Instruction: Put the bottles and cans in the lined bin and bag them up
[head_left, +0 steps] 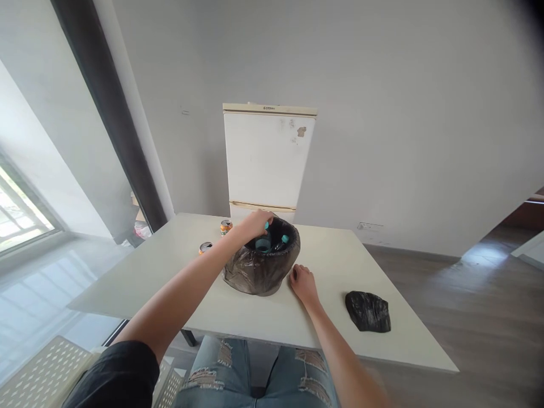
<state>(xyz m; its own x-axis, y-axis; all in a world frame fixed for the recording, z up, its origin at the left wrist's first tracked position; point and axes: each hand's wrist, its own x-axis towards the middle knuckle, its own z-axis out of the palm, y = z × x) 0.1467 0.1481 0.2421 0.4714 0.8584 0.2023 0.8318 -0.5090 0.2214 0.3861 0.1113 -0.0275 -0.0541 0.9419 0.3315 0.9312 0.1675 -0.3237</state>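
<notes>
A bin lined with a dark plastic bag (259,273) stands on the white table. My left hand (256,222) reaches over its rim, with the fingers closed at the teal cap of a plastic bottle (263,243) that hangs down inside the bin. Another bottle with a teal cap (284,240) leans inside, close to the right rim. My right hand (303,282) rests on the tabletop just right of the bin, its fingers curled in and nothing seen in them. Two orange drink cans, one farther back (226,227) and one nearer (205,247), stand left of the bin, the nearer partly behind my left forearm.
A folded black plastic bag (368,311) lies on the right part of the table (340,255). Behind the table stands a white fridge (267,158) against the grey wall. A perforated light chair (46,374) is at the lower left.
</notes>
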